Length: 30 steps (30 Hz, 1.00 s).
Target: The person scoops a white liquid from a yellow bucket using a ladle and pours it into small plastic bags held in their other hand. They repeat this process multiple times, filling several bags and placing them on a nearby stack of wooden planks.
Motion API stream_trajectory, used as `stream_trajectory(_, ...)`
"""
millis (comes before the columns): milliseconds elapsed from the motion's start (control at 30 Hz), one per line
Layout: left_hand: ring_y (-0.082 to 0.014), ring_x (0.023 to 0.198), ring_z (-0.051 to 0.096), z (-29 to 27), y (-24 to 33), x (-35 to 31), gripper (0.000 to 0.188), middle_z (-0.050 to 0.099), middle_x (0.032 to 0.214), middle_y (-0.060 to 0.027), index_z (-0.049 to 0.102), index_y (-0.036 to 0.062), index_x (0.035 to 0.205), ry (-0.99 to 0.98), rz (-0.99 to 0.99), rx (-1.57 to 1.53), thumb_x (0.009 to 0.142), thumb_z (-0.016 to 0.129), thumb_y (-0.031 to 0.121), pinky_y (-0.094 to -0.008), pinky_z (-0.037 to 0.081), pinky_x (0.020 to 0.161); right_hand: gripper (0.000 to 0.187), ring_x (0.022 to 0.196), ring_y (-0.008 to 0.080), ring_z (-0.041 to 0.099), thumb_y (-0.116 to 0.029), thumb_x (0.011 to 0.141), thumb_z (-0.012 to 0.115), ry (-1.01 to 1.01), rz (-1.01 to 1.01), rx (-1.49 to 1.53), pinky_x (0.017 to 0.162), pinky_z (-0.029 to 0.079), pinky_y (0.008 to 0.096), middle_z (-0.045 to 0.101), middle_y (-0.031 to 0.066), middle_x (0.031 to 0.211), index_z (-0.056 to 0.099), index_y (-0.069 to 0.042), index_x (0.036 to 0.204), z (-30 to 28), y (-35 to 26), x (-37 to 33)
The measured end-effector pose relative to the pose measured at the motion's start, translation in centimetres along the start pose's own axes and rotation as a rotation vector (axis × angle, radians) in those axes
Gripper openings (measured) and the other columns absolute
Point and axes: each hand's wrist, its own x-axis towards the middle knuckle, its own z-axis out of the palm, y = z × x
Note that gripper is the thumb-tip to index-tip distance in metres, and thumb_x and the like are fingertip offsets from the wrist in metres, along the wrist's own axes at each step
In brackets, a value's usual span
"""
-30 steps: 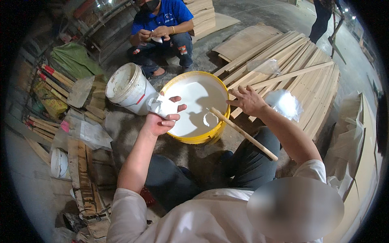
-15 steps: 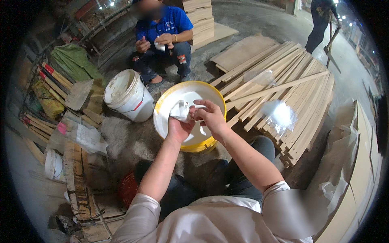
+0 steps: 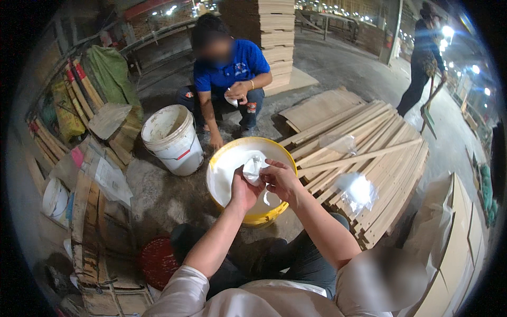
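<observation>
Over a round tub (image 3: pixel 222 177) with a yellow rim and a white inside, my two hands hold a small crumpled white bag (image 3: pixel 253 167). My left hand (image 3: pixel 245 188) cups it from the left and below. The fingers of my right hand (image 3: pixel 282 179) pinch its right side. A thin white strip (image 3: pixel 266 197) hangs beneath the right fingers. Whatever the bag contains cannot be made out. Across the tub crouches a person in a blue shirt (image 3: pixel 232 68), one hand holding a similar white piece (image 3: pixel 231 99), the other lowered by the tub's far left rim.
A dirty white bucket (image 3: pixel 179 145) stands left of the tub. Wooden strips (image 3: pixel 369 158) are piled at right, with clear plastic bags (image 3: pixel 357 191) on top. Long-handled tools (image 3: pixel 79 90) lean at left. A red stool (image 3: pixel 158 261) is beside my left leg. Another person (image 3: pixel 418 68) holds a shovel.
The view has tilted up, so the scene sits lower. The person opposite has lowered one hand toward the tub. My fingers have shifted around the white bag, which stays over the tub.
</observation>
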Motion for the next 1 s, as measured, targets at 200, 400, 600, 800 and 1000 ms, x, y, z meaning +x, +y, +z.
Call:
stream_trajectory(200, -0.0211, 0.100, 0.052, -1.9, 1.1, -1.5, 0.041, 0.051, 0.116, -0.0093, 0.042, 0.0076, 0.123, -0.178, 0.066, -0.144, 0.085, 0.035, 0.020, -0.0347, 0.045, 0.084, 0.048, 0.065, 0.0098, 0.052, -0.006, 0.074, 0.062, -0.054, -0.034, -0.015, 0.060, 0.036, 0.0284, 0.057, 0.0006, 0.075, 0.044, -0.009, 0.119, 1.8, -0.9, -0.2)
stream_trajectory(400, -0.0157, 0.093, 0.055, -3.3, -0.1, -0.2, 0.033, 0.052, 0.111, -0.0056, 0.043, 0.0138, 0.120, -0.062, 0.099, -0.106, 0.088, 0.045, 0.017, -0.0289, 0.051, 0.071, 0.050, 0.063, 0.0103, 0.052, -0.005, 0.075, 0.061, -0.067, -0.078, -0.058, 0.057, 0.037, 0.0259, 0.056, 0.0018, 0.074, 0.041, -0.006, 0.120, 2.2, -1.3, -0.1)
stream_trajectory(600, -0.0157, 0.088, 0.056, -3.9, -1.0, 0.4, 0.034, 0.051, 0.112, -0.0012, 0.037, 0.0244, 0.124, -0.047, -0.006, 0.040, 0.092, 0.043, 0.036, -0.0299, 0.051, 0.066, 0.042, 0.067, 0.0109, 0.051, -0.005, 0.078, 0.057, -0.044, -0.072, -0.134, 0.058, 0.037, 0.0252, 0.058, 0.0028, 0.080, 0.044, -0.008, 0.117, 1.9, -1.6, -0.4)
stream_trajectory(800, -0.0158, 0.088, 0.049, -2.9, 1.6, -0.3, 0.033, 0.045, 0.112, -0.0020, 0.038, 0.0178, 0.115, 0.296, 0.194, 0.680, 0.088, 0.055, 0.026, -0.0283, 0.046, 0.062, 0.043, 0.071, 0.0136, 0.054, -0.004, 0.078, 0.058, 0.023, -0.121, -0.236, 0.062, 0.041, 0.0265, 0.058, 0.0054, 0.083, 0.043, -0.009, 0.118, 3.0, -3.4, -0.6)
stream_trajectory(1000, -0.0047, 0.061, 0.045, -2.1, 4.9, -1.3, 0.010, 0.054, 0.076, 0.0027, 0.056, 0.0107, 0.086, 0.067, 0.120, 0.553, 0.086, 0.055, 0.021, -0.0221, 0.039, 0.053, 0.039, 0.074, 0.0201, 0.060, 0.001, 0.080, 0.054, -0.088, -0.159, -0.192, 0.069, 0.051, 0.0305, 0.058, 0.0115, 0.090, 0.041, -0.007, 0.116, 4.0, -4.2, 0.1)
